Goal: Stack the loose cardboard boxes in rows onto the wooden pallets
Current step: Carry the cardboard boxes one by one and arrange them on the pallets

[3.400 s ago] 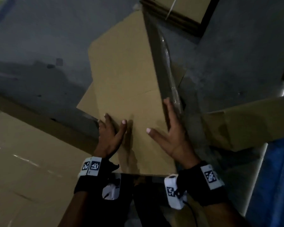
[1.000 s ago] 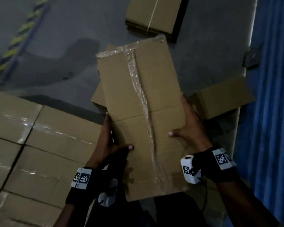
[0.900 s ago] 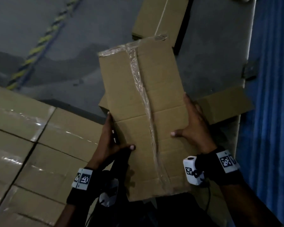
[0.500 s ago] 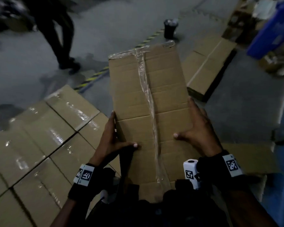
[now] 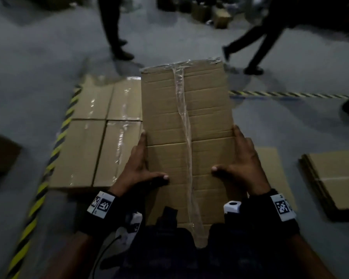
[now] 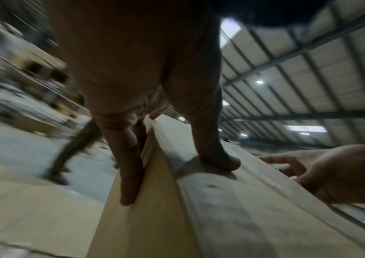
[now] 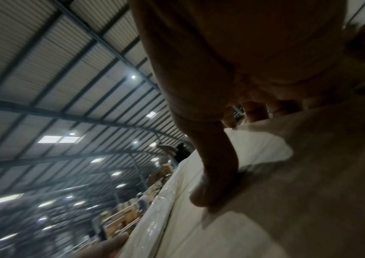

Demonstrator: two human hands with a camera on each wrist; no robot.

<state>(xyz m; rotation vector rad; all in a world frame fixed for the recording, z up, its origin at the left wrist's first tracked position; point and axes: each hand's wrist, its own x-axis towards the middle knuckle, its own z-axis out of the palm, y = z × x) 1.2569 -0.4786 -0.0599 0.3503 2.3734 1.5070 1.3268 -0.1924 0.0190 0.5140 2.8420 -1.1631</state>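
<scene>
I hold a long brown cardboard box (image 5: 185, 121), sealed with clear tape down its middle, raised in front of me. My left hand (image 5: 141, 168) grips its left edge, thumb on top and fingers down the side (image 6: 130, 174). My right hand (image 5: 242, 164) grips the right edge the same way, thumb (image 7: 212, 183) pressed on the top face. Several taped boxes (image 5: 97, 141) lie flat in rows just left of and below the held box. The held box covers their right edge. No pallet shows under them.
Yellow-black floor tape (image 5: 54, 148) runs along the left of the rows. A pile of flattened cartons (image 5: 334, 178) and a flat sheet (image 5: 270, 168) lie on the right. A dark box (image 5: 0, 154) sits far left. Two people's legs (image 5: 113, 27) (image 5: 256, 45) cross the floor beyond.
I have lifted the box off the floor and turned left with it; it now hangs beside the rows of taped boxes. Both hands keep their grip. People have come into view.
</scene>
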